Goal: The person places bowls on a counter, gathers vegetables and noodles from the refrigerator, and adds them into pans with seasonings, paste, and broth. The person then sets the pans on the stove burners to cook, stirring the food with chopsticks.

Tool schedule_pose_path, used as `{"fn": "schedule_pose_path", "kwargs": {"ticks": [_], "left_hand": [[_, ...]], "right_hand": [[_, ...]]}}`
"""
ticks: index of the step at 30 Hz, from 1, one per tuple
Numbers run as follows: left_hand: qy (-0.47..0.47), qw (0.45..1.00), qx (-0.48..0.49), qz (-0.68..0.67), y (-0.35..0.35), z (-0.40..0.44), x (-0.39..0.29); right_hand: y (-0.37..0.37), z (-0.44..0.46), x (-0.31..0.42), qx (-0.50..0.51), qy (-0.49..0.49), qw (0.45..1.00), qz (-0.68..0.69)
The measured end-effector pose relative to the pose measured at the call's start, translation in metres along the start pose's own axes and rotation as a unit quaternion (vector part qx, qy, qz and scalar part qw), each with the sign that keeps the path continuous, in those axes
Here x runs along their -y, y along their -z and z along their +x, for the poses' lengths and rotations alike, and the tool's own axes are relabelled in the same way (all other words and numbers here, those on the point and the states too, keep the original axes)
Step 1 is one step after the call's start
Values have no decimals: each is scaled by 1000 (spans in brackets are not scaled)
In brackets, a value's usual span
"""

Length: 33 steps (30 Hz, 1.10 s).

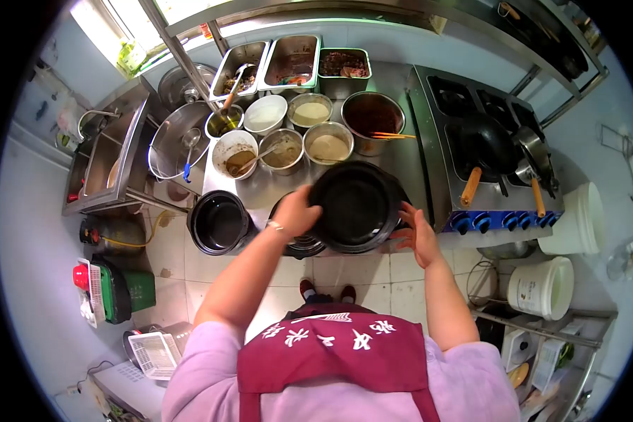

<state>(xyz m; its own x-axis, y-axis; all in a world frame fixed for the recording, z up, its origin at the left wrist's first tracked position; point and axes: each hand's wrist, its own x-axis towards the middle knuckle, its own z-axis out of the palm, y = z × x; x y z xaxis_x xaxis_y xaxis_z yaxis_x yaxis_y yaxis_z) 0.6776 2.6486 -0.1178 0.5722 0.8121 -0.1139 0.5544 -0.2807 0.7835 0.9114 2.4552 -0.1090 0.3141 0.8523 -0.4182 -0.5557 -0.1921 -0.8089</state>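
Note:
A round black pot (355, 204) is tilted toward me above the front of the steel worktop, its inside bare. My left hand (299, 211) grips its left rim, fingers wrapped over the edge. My right hand (418, 235) is at the pot's right side with fingers spread; whether they touch it I cannot tell. Part of another black pot (304, 245) shows beneath my left hand, mostly hidden. A third black pot (219, 221) stands at the worktop's left front corner.
Behind are seasoning bowls, including a white bowl (266, 114), a steel pot of dark red sauce (373, 116) with chopsticks across it, and steel trays (290, 62). A gas stove (443, 169) with a black wok (487, 144) adjoins on the right; a sink (109, 165) is left.

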Motion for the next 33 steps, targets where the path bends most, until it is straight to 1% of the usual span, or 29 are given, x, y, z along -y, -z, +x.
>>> {"fn": "schedule_pose_path", "kwargs": {"ticks": [1,2,3,4,5,6,7,9,10,12,13,14,15,16,17,18,19,20,21,23,25,26,27,28,29,30,31,32,33], "left_hand": [[-16,1000,12,16,-23,9,-6],[-3,999,31,38,-38,14,-19],[10,997,52,60,-51,17,-29],[2,996,52,77,-67,22,-27],[-6,994,51,93,-80,27,-22],[36,994,91,57,-90,31,-13],[65,988,128,-47,-94,33,-6],[103,981,136,-87,-78,24,-10],[110,982,130,-86,-69,15,-6],[89,968,51,-230,-47,-16,13],[110,964,31,-239,-32,-32,36],[140,956,22,-256,-14,-49,61],[207,935,-29,-288,6,-73,71],[274,887,-64,-365,24,-93,87],[325,846,-54,-419,42,-115,123],[412,801,-99,-422,56,-133,138],[463,761,-173,-421,62,-147,159],[454,739,-228,-442,69,-160,185],[456,717,-263,-456,78,-163,192],[439,722,-286,-452,93,-152,187],[399,779,-232,-425,104,-137,208],[390,785,-264,-402,101,-129,213],[390,785,-261,-405,101,-124,218],[396,793,-261,-383,104,-120,220],[402,800,-262,-360,108,-119,212],[397,796,-295,-349,108,-121,201],[396,795,-297,-350,110,-125,194],[378,816,-285,-331,111,-133,189],[360,836,-270,-313,112,-139,182]], "right_hand": [[2,3,1,2,0,1000,1],[5,9,2,-45,1,989,-138],[12,15,0,-91,0,958,-273],[51,44,-32,-143,74,929,-333],[33,35,-12,-178,22,935,-305],[39,40,-16,-184,25,932,-311],[49,48,-22,-188,27,929,-317],[63,62,-39,-190,41,925,-325],[66,67,-44,-196,59,920,-335],[64,71,-48,-200,55,925,-318],[60,73,-48,-216,55,927,-302],[55,73,-48,-225,59,917,-325],[53,75,-51,-217,58,918,-327],[52,77,-54,-233,68,911,-333],[55,79,-57,-250,78,903,-339],[69,88,-68,-242,88,890,-376],[66,87,-67,-241,88,889,-380],[63,85,-65,-253,79,879,-395],[61,82,-63,-266,69,869,-410],[66,80,-65,-282,88,851,-434],[72,81,-69,-301,107,831,-456],[75,82,-71,-290,79,850,-432],[77,84,-73,-278,51,869,-407],[83,88,-78,-290,95,817,-489],[92,93,-82,-289,97,816,-491],[100,99,-85,-302,103,849,-421],[102,104,-87,-313,111,877,-347],[91,96,-78,-304,108,863,-388],[89,95,-76,-304,108,864,-388]]}}
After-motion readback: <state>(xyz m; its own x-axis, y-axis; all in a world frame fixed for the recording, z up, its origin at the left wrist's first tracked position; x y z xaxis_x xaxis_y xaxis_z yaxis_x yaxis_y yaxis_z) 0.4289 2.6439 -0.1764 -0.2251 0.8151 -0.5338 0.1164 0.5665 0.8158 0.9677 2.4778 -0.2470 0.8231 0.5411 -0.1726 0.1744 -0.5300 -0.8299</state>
